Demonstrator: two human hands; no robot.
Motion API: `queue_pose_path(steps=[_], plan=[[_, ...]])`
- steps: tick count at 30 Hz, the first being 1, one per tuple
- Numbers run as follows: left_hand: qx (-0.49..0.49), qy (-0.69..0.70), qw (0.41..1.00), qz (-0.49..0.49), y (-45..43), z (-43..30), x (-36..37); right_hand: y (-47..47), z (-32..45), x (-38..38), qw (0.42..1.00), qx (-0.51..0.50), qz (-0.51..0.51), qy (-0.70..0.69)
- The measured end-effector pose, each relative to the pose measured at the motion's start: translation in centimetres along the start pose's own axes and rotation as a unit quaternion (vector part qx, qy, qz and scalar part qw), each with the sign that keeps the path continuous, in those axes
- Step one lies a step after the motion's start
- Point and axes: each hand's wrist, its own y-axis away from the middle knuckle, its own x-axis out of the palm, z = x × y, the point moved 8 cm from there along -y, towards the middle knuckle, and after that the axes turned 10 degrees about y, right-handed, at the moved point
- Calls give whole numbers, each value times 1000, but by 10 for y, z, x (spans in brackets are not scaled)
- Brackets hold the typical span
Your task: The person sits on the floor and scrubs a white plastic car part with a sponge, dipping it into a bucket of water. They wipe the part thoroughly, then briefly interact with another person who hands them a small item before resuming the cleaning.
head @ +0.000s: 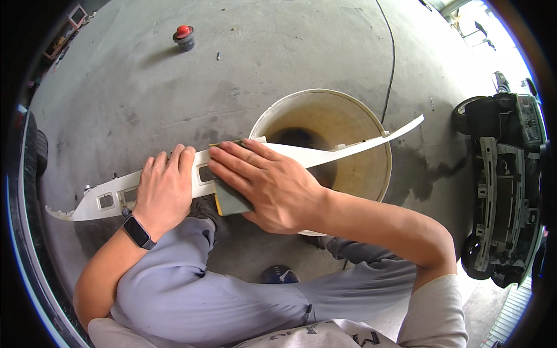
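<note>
A long white plastic car trim panel (300,154) lies slantwise before me, with rectangular cut-outs toward its left end. My left hand (164,187) grips the panel left of its middle, thumb side toward the right hand. Flat across the middle, my right hand (278,187) presses a dark green sheet with a yellow edge, apparently sandpaper (231,198), onto the panel. The fingers cover part of the sheet and of one cut-out. Under the panel's right half stands a round off-white bucket (359,124) with dark liquid at the bottom.
A black pot with a red top (184,38) stands on the concrete floor. A dark cable (393,56) runs behind the bucket. At right is a car with its front stripped (500,187); a tyre (41,152) shows at left. A dark blue rounded object (280,275) sits between my legs.
</note>
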Motion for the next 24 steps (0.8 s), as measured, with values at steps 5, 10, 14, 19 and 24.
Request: queue_pose_path(steps=[5, 10, 14, 19, 24], plan=[[-7, -2, 1000, -11, 4, 3, 1, 33, -23, -16, 994, 39, 93, 37], [-2, -17, 1000, 2, 3, 0, 4, 51, -24, -19, 992, 81, 87, 46], [-1, -23, 1000, -5, -2, -3, -1, 6, -6, 2, 999, 28, 18, 26], [-30, 3, 999, 12, 3, 4, 5, 33, -28, -12, 990, 67, 107, 59], [-12, -12, 1000, -2, 1, 1, 7, 43, -27, -17, 988, 94, 115, 48]])
